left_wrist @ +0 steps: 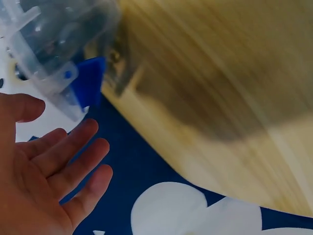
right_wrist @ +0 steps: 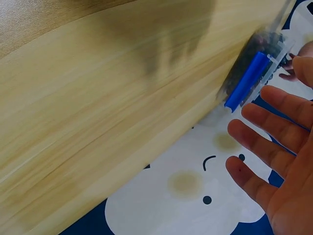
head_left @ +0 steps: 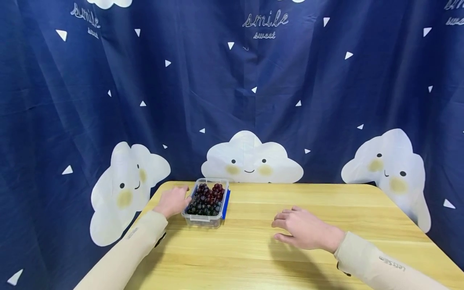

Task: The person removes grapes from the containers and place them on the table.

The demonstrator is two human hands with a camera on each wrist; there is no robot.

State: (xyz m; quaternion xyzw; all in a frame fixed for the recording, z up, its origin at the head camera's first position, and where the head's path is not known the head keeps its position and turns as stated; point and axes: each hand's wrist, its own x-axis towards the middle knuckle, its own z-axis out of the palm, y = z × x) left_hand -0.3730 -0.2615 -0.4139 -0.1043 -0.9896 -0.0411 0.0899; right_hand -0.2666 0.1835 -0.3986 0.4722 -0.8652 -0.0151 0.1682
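A clear plastic box (head_left: 204,222) with no lid on it stands at the table's far left, filled with dark purple and red grapes (head_left: 206,201). Blue clip flaps (head_left: 226,204) hang along its sides. Close by the box's left side is my left hand (head_left: 172,202); in the left wrist view this hand (left_wrist: 51,178) has loosely spread fingers, holds nothing and appears apart from the box (left_wrist: 32,58). Over the table's right half hovers my right hand (head_left: 303,228). Its fingers (right_wrist: 261,143) are extended and spread, with nothing in them.
The light wooden table (head_left: 253,257) has rounded far corners. Behind it hangs a navy curtain (head_left: 217,88) printed with smiling clouds and white triangles, near the far edge. Both forearms reach in over the table from the near side.
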